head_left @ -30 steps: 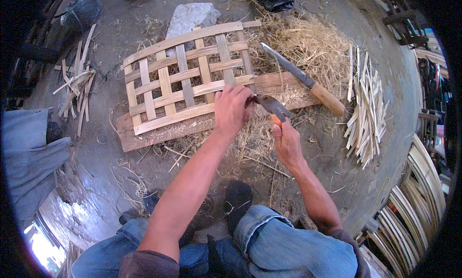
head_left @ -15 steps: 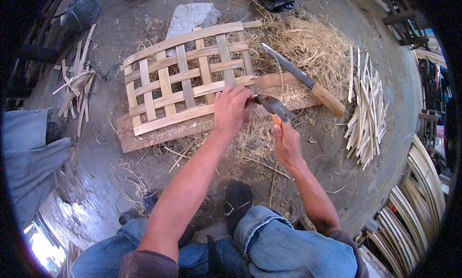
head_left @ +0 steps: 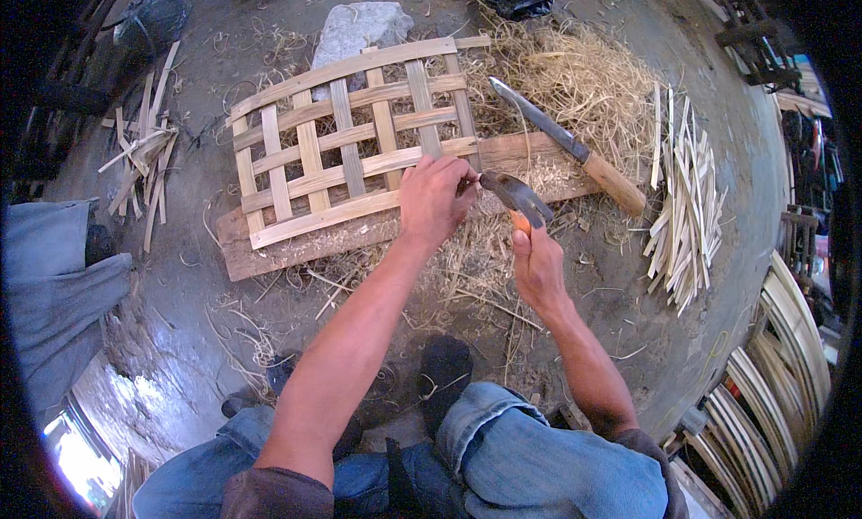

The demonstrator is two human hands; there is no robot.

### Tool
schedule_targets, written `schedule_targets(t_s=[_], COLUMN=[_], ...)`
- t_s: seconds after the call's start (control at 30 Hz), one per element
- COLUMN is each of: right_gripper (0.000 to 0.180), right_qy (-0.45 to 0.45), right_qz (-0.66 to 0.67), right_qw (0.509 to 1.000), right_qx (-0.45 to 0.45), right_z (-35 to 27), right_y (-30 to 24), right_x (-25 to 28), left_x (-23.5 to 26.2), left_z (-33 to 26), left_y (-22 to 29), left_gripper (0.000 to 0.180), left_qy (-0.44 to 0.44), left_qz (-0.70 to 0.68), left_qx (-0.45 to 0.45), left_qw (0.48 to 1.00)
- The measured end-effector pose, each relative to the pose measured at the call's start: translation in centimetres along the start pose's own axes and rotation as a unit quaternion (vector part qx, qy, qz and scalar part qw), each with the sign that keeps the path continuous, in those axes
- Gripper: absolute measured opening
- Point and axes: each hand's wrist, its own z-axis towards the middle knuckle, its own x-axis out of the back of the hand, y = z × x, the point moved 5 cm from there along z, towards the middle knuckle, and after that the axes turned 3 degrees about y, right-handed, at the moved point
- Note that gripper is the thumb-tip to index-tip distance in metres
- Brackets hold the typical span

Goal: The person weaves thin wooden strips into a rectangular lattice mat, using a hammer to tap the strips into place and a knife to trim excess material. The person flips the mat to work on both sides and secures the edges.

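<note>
Around the work, a concrete floor lay scattered with shavings. At the far side sat a rough grey stone (head_left: 364,27), partly covered by the lattice, and beyond it, to the right, a black plastic bag (head_left: 514,0). A tangled heap of straw-coloured shavings (head_left: 588,74) spread right of the stone. A knife (head_left: 558,135) with a wooden handle lay slanting across the right part of a wooden plank (head_left: 516,149), its handle reaching past the edge. Farther right was a loose pile of pale strips (head_left: 687,214); a smaller pile of strips (head_left: 148,160) lay far left, and long curved strips (head_left: 768,375) stood at lower right.

The wooden lattice (head_left: 346,138) rested partly over the plank, tilted a little, its right side higher. Flat strips, some pale and some greyish, crossed over and under with square gaps between, and one end jutted past the top right corner.

The left hand (head_left: 435,196) covered the lower right corner, its fingers bent together; what exactly they pinched was hidden. The right hand (head_left: 539,266) was wrapped around the orange handle of a hammer (head_left: 514,196), whose dark head was just beside the left fingertips.
</note>
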Motion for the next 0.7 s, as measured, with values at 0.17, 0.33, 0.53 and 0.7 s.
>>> schedule_targets(t_s=[0.17,0.33,0.53,0.7], right_gripper=[0.035,0.034,0.028,0.033], right_qy=[0.034,0.042,0.063,0.039], right_qz=[-0.006,-0.05,-0.009,-0.047], right_qw=[0.998,0.995,0.997,0.998], right_qx=[0.048,0.081,0.044,0.008], right_z=[0.3,-0.3,-0.3,-0.5], right_y=[-0.4,0.4,-0.5,0.5], right_x=[0.0,0.0,0.1,0.5], left_x=[-0.4,0.0,-0.1,-0.1], left_z=[0.3,0.4,0.2,0.3], left_y=[0.0,0.3,-0.2,0.1], left_gripper=[0.017,0.018,0.017,0.016], left_qy=[-0.019,-0.015,-0.015,-0.02], left_qz=[0.016,0.01,0.02,0.014], left_qx=[0.006,0.002,0.01,0.01], left_qw=[1.0,1.0,1.0,1.0])
